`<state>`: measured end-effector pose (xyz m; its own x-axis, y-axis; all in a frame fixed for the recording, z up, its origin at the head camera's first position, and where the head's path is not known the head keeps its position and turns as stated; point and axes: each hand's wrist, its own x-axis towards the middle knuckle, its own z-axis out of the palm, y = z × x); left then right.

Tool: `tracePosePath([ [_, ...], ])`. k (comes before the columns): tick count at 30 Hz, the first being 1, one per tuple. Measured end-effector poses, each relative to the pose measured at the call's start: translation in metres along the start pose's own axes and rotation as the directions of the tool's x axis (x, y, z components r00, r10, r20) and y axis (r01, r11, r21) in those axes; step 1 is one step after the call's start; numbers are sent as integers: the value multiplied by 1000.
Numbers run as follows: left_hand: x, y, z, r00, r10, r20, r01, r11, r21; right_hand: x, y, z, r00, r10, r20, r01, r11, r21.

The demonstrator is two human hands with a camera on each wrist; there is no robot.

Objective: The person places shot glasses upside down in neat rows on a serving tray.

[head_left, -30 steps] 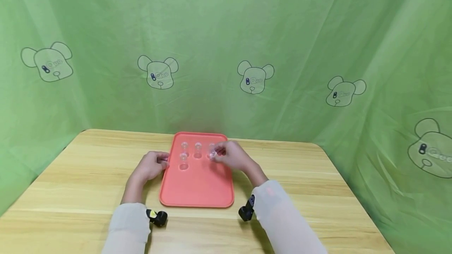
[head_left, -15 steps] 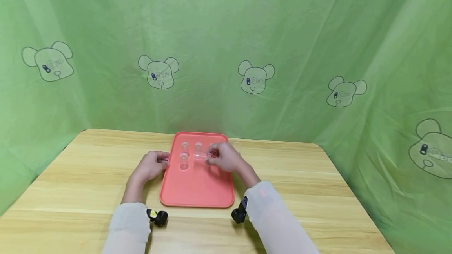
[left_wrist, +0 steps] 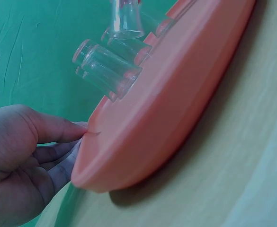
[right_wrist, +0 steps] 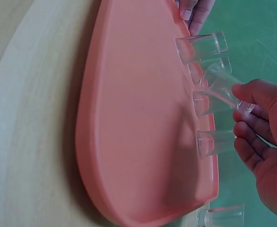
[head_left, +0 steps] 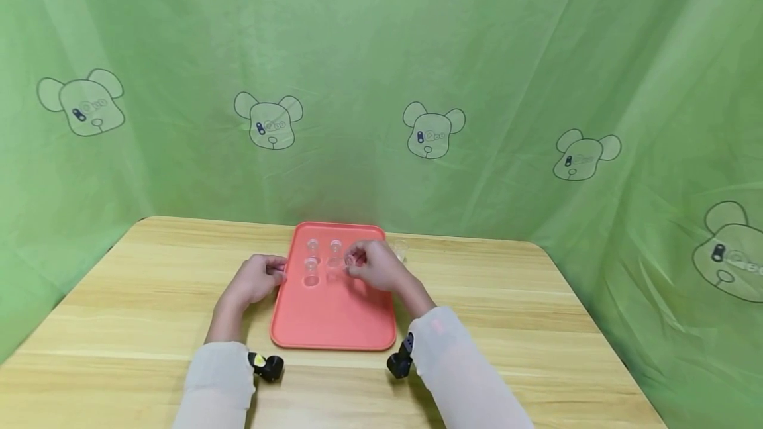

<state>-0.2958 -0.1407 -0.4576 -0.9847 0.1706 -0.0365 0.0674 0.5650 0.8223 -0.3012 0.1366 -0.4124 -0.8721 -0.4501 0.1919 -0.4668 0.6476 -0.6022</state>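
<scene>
My left hand (head_left: 256, 280) pinches the left rim of a pink-red tray (head_left: 331, 323), thumb on top and fingers beneath in the left wrist view. With fingertips around its narrow base, my right hand (head_left: 378, 267) holds a clear cup (right_wrist: 219, 86), tilted with its wide mouth toward the tray. Upside-down clear cups stand on the tray: one at back left (head_left: 312, 248), a back middle cup (head_left: 336, 247), and a front left cup (head_left: 311, 273). A back right cup (right_wrist: 215, 143) shows in the right wrist view; my right hand hides it in the head view.
Another clear cup (head_left: 401, 250) stands on the wooden table (head_left: 495, 323), just off the tray's right side. A green curtain (head_left: 357, 171) printed with bear heads hangs behind the table. Each sleeve carries a black wrist camera (head_left: 401, 359).
My right hand has shifted slightly left with the cup, which has swung from lying sideways to mouth-down beside the front left cup. The left hand stays on the tray rim.
</scene>
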Motion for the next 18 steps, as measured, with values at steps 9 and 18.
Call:
tracePosePath([
  [9,0,-1,1,1000,3,-3,-3,1000,-4,3,-7,4,1000,-6,2,6,1000,23],
  [18,0,-1,0,1000,-2,-1,2,1000,0,5,-12,10,1000,-14,-15,14,1000,11],
])
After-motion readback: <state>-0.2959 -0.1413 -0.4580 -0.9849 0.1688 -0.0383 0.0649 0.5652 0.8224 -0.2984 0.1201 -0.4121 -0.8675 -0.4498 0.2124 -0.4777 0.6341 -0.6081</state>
